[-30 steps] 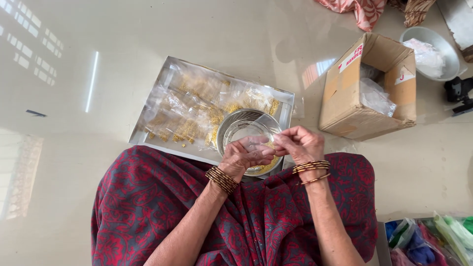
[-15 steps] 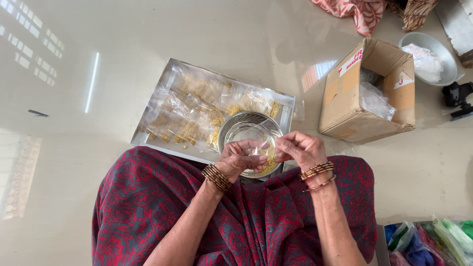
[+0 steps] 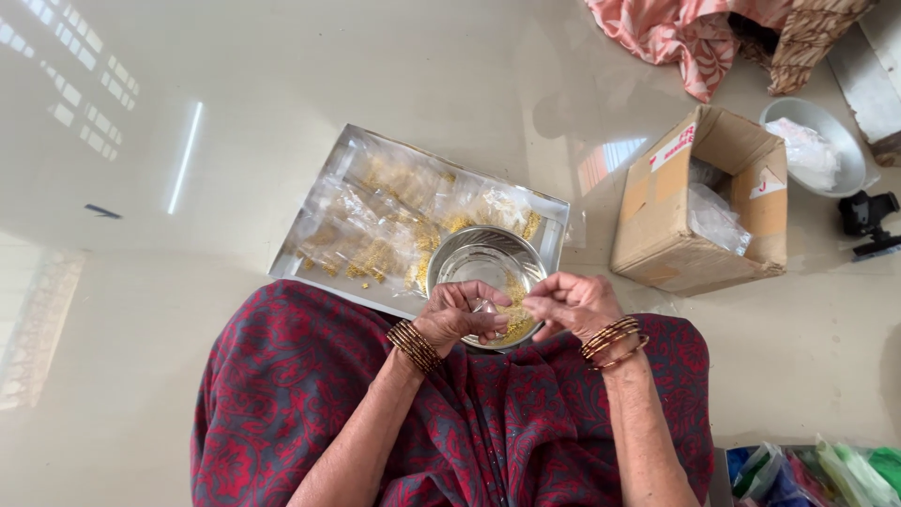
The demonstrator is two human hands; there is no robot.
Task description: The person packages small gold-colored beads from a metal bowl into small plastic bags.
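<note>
My left hand (image 3: 460, 315) and my right hand (image 3: 572, 302) meet over the near rim of a steel bowl (image 3: 474, 258) that holds small yellow bits. Both pinch a small clear plastic pouch (image 3: 487, 306) between the fingertips. The bowl rests on a metal tray (image 3: 556, 214) covered with several clear pouches of yellow bits (image 3: 375, 230). Gold bangles circle both wrists. My lap in red and grey patterned cloth (image 3: 469, 422) lies below the tray.
An open cardboard box (image 3: 699, 202) with clear bags stands to the right of the tray. Behind it are a steel basin (image 3: 815, 145), patterned cloth (image 3: 694, 33) and a black object (image 3: 868, 221). Coloured plastic packets (image 3: 817, 474) lie at bottom right.
My hands have shifted slightly along the bowl's rim while working the small pouch between the fingers. The view has drifted a little.
</note>
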